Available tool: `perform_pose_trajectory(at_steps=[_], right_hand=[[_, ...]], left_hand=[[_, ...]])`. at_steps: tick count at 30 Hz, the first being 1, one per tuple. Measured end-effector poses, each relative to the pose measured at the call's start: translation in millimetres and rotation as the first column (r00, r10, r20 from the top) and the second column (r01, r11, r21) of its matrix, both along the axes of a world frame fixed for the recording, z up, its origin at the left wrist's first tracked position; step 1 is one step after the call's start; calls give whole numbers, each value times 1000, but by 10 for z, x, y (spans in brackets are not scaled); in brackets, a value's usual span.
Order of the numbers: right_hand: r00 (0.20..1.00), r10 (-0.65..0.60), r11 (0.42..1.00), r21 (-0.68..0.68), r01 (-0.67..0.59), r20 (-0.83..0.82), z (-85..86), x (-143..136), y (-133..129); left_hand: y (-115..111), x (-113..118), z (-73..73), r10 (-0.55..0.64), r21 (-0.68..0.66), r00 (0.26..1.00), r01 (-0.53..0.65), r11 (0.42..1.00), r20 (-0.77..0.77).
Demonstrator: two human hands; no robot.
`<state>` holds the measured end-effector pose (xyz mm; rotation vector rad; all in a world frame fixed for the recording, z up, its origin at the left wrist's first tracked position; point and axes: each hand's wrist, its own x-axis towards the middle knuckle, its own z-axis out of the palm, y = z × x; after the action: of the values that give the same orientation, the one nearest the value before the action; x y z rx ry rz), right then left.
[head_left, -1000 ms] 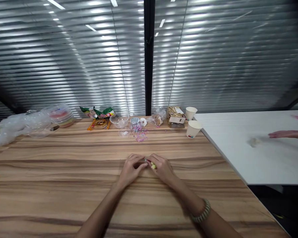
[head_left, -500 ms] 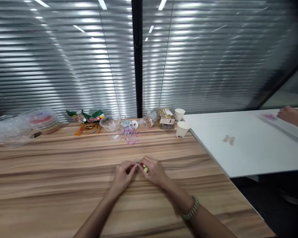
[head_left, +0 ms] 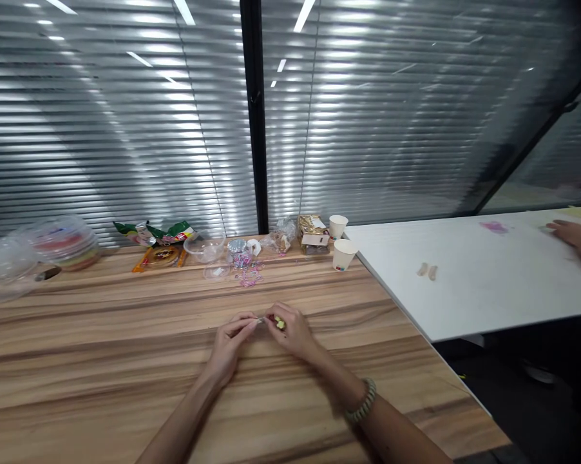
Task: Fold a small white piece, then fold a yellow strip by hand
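Note:
Over the wooden table, my left hand is closed in a pinch. At its fingertips is a small pale sliver, too tiny to name. My right hand is closed beside it, its thumb and forefinger almost meeting the left fingertips. A small lumpy yellow-green piece shows between the right fingers; its kind is unclear. A beaded bracelet circles the right wrist. Beyond the hands, small pink and purple bits lie scattered in front of a little tub of similar bits.
Along the window stand stacked plastic lids, green snack bags, a clear bowl, a gold package and two paper cups. At right, another person's hand rests over a white table bearing two small beige pieces.
My fingertips have drawn slightly apart, revealing the pale sliver at the left ones. The view has shifted a little right. The other person's hand now lies flatter on the white table.

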<state>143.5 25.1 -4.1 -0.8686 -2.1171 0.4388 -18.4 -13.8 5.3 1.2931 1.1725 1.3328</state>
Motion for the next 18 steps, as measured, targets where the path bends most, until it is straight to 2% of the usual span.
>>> perform_pose_trajectory(at_steps=[3, 7, 9, 12, 14, 16, 18], right_hand=[[998, 45, 999, -11, -46, -38, 3, -15, -11], [993, 90, 996, -20, -92, -79, 31, -44, -55], [991, 104, 994, -23, -107, -86, 38, -54, -72], [991, 110, 993, -23, -112, -79, 26, -52, -76], [991, 112, 993, -27, -114, -66, 14, -43, -69], [991, 119, 992, -37, -122, -59, 12, -35, -64], [990, 124, 991, -45, -127, -65, 22, -40, -67]], left_hand=[[-5, 2, -33, 59, -69, 991, -50, 996, 124], [-15, -30, -24, 102, -60, 989, -96, 994, 109], [-20, -39, -2, 89, -55, 987, -82, 995, 133], [-25, -35, 35, -56, -141, 974, 89, 986, 221], [-30, -26, 54, -158, -217, 935, 233, 948, 316], [-34, -20, 65, -193, -262, 891, 318, 911, 411], [-37, -22, 71, -193, -287, 865, 352, 891, 463]])
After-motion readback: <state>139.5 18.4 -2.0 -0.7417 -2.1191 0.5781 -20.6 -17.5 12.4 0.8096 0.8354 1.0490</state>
